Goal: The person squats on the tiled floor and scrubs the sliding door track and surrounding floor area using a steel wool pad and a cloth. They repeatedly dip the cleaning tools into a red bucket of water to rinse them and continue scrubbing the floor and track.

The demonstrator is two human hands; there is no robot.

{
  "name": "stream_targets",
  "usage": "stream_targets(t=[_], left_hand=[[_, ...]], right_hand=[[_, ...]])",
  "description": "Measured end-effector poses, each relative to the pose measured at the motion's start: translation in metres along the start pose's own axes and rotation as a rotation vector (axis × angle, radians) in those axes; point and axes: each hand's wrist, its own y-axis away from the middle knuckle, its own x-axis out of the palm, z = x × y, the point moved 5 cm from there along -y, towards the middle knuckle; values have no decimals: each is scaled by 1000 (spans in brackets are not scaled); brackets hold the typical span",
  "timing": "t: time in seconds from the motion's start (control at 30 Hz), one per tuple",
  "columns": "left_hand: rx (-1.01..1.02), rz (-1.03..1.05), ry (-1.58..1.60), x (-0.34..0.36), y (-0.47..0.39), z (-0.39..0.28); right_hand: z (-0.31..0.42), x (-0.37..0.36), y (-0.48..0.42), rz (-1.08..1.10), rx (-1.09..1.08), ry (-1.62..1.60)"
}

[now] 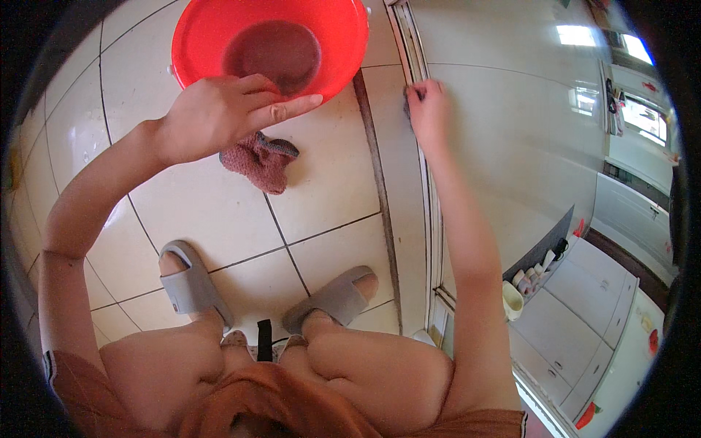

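My left hand [219,115] is over the near rim of a red plastic bucket [202,49], index finger extended; whether it grips the rim or holds anything cannot be told. Dark liquid [274,55] shows in the bucket's bottom. Just below that hand, a crumpled reddish-brown cloth [257,164] with a grey edge lies on the tiles. My right hand [429,109] is closed around a small dark object, perhaps a cloth or scrubber, against the metal sliding-door track [413,44] at the threshold.
My feet in grey slippers [191,284] stand on the tiled floor [219,219]. A dark strip [378,164] runs beside the threshold. Beyond the track, smooth flooring [520,137] leads to a white cabinet [575,306], with shoes [531,279] beside it.
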Motion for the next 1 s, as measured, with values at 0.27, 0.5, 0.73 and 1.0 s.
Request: stream_targets(t=[0.27,0.5,0.73,1.0], left_hand=[[35,-30,-30,2,11,4],[29,23,12,3,8,3],[10,48,55,0,9,4],[3,58,48,7,10,8]], right_hand=[[-38,-20,97,142,137,-94],[-43,-65,184,200,254,60],[-4,7,-1,53,84,42],[6,62,-134,86,37,7]])
